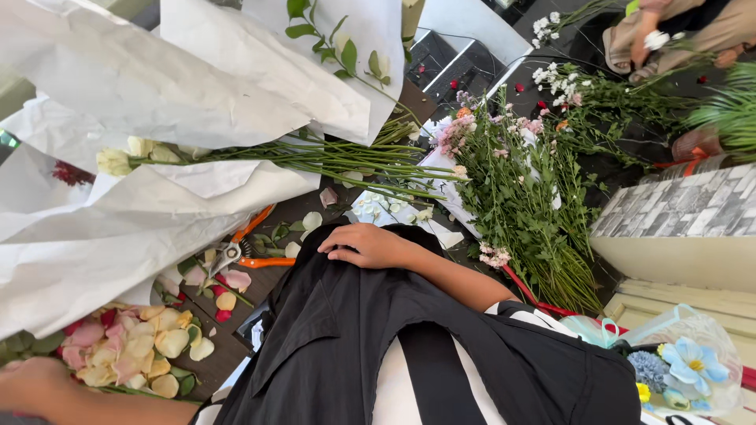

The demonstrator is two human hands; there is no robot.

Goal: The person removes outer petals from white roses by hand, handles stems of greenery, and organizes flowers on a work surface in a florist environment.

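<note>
Resting flat with fingers spread, the right hand point(368, 245) lies on the black cloth apron point(339, 330), holding nothing. Low at the frame's edge, the left hand point(35, 386) is blurred; whether it grips anything cannot be told, though it sits just beside a heap of loose pink and cream petals point(134, 350). Orange-handled shears point(244, 252) lie on the dark wooden counter point(303, 206), near long green stems point(346, 157) wrapped in white paper point(118, 228).
</note>
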